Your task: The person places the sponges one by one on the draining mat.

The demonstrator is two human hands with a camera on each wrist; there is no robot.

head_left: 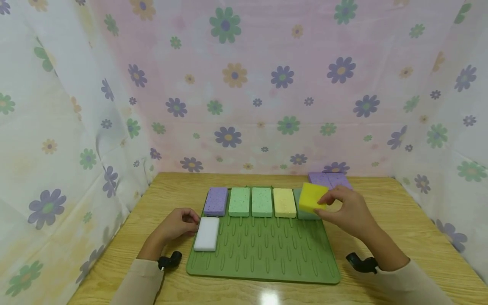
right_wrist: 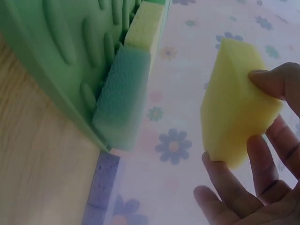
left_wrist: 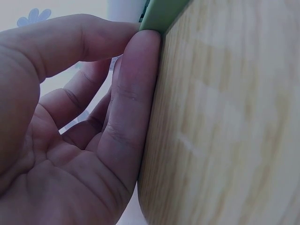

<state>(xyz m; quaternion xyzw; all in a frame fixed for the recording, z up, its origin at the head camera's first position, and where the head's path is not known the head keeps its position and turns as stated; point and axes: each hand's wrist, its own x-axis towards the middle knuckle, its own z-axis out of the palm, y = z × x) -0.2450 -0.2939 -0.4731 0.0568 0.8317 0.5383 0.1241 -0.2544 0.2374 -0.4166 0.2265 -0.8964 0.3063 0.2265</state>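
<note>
My right hand (head_left: 348,212) pinches a bright yellow sponge (head_left: 310,197) between thumb and fingers, raised above the mat's back right corner. Behind it, partly hidden, a teal sponge (right_wrist: 124,93) ends the back row. A green ridged drying mat (head_left: 263,250) lies on the table. Along its back edge sit a purple sponge (head_left: 216,201), two light green sponges (head_left: 239,202) and a pale yellow sponge (head_left: 284,203). A white sponge (head_left: 206,234) lies at the mat's left edge. Beside it, my left hand (head_left: 177,224) pinches the mat's edge with thumb and finger.
Purple sponges (head_left: 318,178) lie on the wooden table (head_left: 400,237) behind the mat's right corner, partly hidden by the right hand. Flowered cloth (head_left: 263,89) hangs at the back and both sides.
</note>
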